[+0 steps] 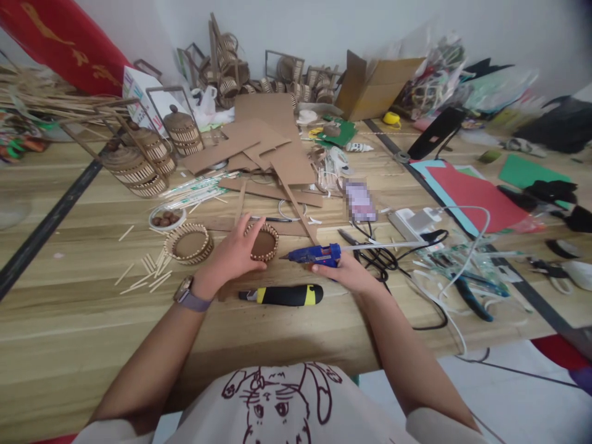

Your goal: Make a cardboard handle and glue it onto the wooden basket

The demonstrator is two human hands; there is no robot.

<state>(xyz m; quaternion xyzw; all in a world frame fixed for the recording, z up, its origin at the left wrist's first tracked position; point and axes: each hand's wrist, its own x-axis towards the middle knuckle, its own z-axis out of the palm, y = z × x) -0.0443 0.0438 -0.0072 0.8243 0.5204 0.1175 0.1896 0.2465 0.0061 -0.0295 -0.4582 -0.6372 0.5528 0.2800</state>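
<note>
The glue gun (319, 253) is smooth plastic, the round basket (264, 245) ribbed wood, the cardboard sheets (296, 165) matt, the worktop (74, 246) wood-grained.

Left hand (234, 254): spread at left rim of the small basket (265, 245), frame centre
Right hand (348, 271): holding a blue glue gun (314, 254), right of centre
Knife (289, 295): flat on the table (92, 327), lower centre
Lidded baskets (135, 172): upper left

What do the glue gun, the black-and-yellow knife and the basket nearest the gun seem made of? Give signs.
Glue gun: probably hard plastic; smooth blue body. Knife: handle likely plastic or rubber, dull black and yellow; its gray front looks metallic. Basket: probably wood or bamboo, unpainted-looking pale slats; its flat brown base may be cardboard.
</note>
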